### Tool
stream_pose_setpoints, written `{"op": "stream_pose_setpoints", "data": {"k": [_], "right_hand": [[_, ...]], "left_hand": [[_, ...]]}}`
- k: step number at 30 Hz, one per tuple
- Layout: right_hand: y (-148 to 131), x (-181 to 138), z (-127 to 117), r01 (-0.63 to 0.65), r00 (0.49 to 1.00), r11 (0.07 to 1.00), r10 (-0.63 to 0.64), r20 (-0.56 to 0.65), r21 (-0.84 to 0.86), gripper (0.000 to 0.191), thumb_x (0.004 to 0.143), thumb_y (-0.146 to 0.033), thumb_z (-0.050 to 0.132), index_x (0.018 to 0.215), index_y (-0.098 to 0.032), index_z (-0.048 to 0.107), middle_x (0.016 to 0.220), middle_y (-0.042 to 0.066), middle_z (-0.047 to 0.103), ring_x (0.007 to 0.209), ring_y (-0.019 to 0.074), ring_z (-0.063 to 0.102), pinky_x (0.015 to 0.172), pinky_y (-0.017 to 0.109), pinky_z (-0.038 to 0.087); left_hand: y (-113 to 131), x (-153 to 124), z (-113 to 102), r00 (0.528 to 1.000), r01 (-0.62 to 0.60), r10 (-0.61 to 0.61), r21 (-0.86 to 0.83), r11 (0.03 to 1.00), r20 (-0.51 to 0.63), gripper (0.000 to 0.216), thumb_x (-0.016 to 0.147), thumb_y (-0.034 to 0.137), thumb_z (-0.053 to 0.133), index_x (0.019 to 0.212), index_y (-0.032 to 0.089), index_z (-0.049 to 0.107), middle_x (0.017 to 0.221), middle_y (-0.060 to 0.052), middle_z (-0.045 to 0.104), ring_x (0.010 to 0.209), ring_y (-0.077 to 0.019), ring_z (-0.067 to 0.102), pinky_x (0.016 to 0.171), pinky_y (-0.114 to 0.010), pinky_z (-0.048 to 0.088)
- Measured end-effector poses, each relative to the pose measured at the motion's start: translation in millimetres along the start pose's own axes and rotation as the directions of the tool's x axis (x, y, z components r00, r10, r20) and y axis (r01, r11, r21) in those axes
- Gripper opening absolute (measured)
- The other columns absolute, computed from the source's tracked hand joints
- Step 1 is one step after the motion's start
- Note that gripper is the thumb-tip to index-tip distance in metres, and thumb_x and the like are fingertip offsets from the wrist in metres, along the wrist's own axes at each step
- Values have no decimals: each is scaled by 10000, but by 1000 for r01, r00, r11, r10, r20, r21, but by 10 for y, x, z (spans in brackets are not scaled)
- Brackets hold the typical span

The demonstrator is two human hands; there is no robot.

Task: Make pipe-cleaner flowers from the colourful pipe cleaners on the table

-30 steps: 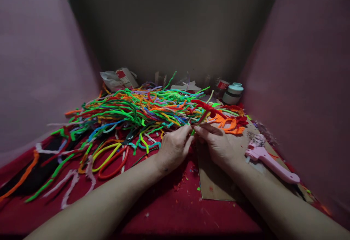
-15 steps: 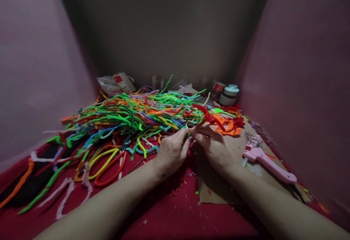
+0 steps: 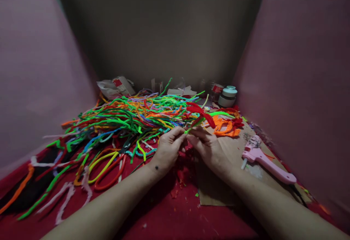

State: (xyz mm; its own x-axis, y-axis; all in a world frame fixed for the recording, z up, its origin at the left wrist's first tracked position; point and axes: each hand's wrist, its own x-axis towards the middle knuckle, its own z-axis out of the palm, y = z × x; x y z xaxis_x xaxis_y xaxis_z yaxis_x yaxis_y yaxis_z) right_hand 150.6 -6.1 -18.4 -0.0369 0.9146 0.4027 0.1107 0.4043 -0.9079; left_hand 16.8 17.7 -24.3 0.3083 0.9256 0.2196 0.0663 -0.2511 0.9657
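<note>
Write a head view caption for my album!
Left hand and right hand pinch a red-and-green fuzzy piece near colorful fuzzy stems.

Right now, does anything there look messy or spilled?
Yes. Tiny coloured scraps lie scattered on the red cloth near the left hand, away from the fuzzy pile. Beside the pink glue gun, a whitish patch stands out against the brown cardboard; I can't tell what it is.

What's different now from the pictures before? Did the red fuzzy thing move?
Yes, the red fuzzy piece swung a little to the left, and more green shows along its stem than just before. Nothing was let go: the left hand and right hand still pinch it. The scissors and pink glue gun stayed put.
</note>
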Motion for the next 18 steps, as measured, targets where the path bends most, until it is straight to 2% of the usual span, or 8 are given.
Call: {"op": "stream_pose_setpoints", "data": {"k": [4,8,13,16,18], "right_hand": [[-201,1,-40,-128,992,988,127,-18,-87,121,749,-294,623,697,-236,715,717,13,654,746,200,579,719,323,445],[-275,10,-77,-163,986,986,161,-47,-41,116,733,-263,623,661,-265,714,677,7,655,774,223,588,727,340,451],[-36,23,-57,-220,974,955,227,-12,198,108,720,-247,627,779,-240,717,834,20,685,848,203,581,782,342,452],[142,30,-36,-222,974,906,220,46,360,146,728,-276,629,840,-221,704,870,17,682,912,189,576,822,330,438],[225,33,-34,-223,975,888,206,86,402,157,739,-282,623,863,-221,698,886,16,682,918,182,578,820,319,435]], "left_hand": [[54,6,7,996,77,-69,-135,988,61,188,815,298,539,714,138,549,514,61,473,405,-38,388,420,-160,313],[60,10,19,986,150,-125,-269,951,108,208,802,326,572,739,128,559,520,58,477,374,-14,350,386,-147,259],[42,19,15,954,286,-204,-467,837,219,167,784,285,605,779,131,541,522,63,472,348,11,294,369,-122,210],[37,28,-20,910,391,-222,-543,743,351,172,784,285,612,773,147,510,527,74,452,333,19,249,372,-116,223],[34,38,-46,874,450,-222,-548,705,432,152,793,279,602,826,156,519,525,82,434,325,20,217,368,-113,221]]}}
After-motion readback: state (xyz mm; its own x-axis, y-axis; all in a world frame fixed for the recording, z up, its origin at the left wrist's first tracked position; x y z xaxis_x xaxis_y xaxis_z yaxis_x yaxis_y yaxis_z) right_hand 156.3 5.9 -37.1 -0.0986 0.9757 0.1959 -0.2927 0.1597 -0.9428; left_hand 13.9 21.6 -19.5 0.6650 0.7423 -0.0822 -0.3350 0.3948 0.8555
